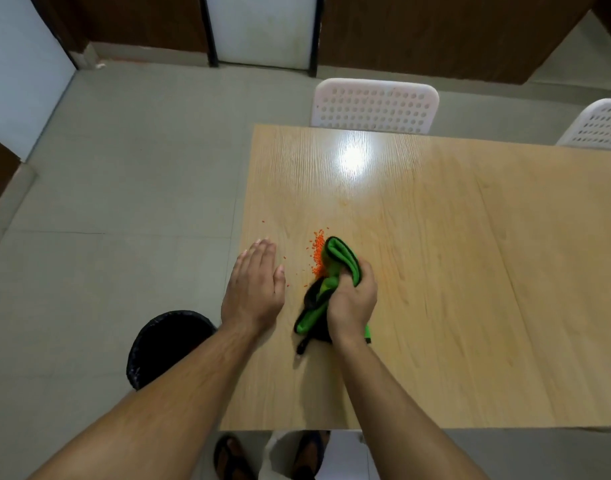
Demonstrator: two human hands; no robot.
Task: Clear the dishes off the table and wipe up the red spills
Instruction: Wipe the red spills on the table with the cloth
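A pile of small red-orange grains [317, 252] lies on the wooden table [453, 271] near its left edge, with a few stray grains scattered to the left. My right hand [352, 299] is shut on a bunched green and black cloth [335, 268], whose front fold touches the right side of the pile. My left hand [254, 285] rests flat and open at the table's left edge, fingers together, just left of the grains. No dishes are in view.
A black bin [158, 344] stands on the floor below the table's left edge, partly hidden by my left forearm. Two white perforated chairs [375, 105] [598, 128] stand at the far side. My sandalled feet [269, 455] show below the near edge.
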